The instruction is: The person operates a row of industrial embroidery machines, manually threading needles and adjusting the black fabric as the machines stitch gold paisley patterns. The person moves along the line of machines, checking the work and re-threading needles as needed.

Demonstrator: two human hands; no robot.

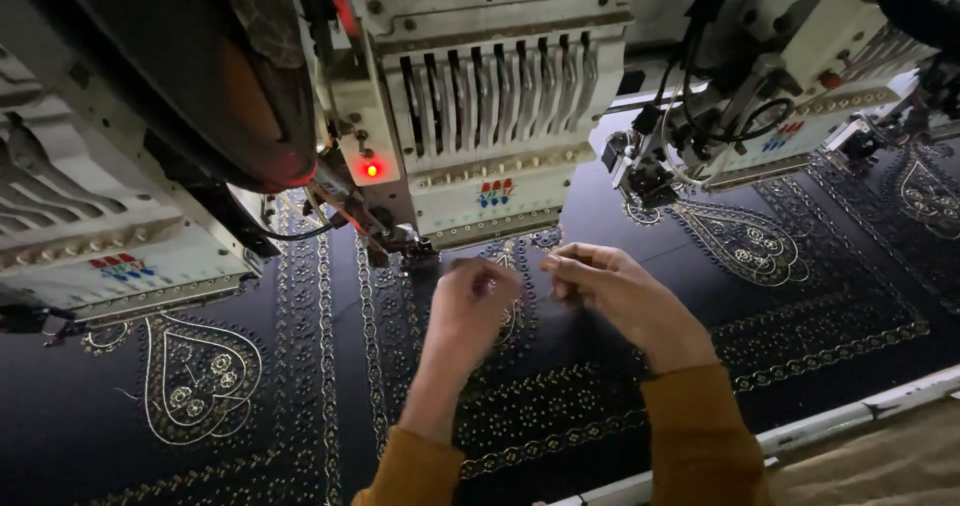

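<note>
My left hand and my right hand are held close together just below the middle embroidery machine head, over the dark blue fabric. Both hands have the fingers pinched, as if on a thin thread; the thread itself is too fine to make out. The fingertips of the two hands nearly meet under the needle bar. Gold paisley and border patterns are stitched across the fabric. Mustard sleeves cover both forearms.
A red lamp glows on the middle head. More machine heads stand at the left and at the right. A white frame rail runs along the fabric's near edge. Cables hang by the right head.
</note>
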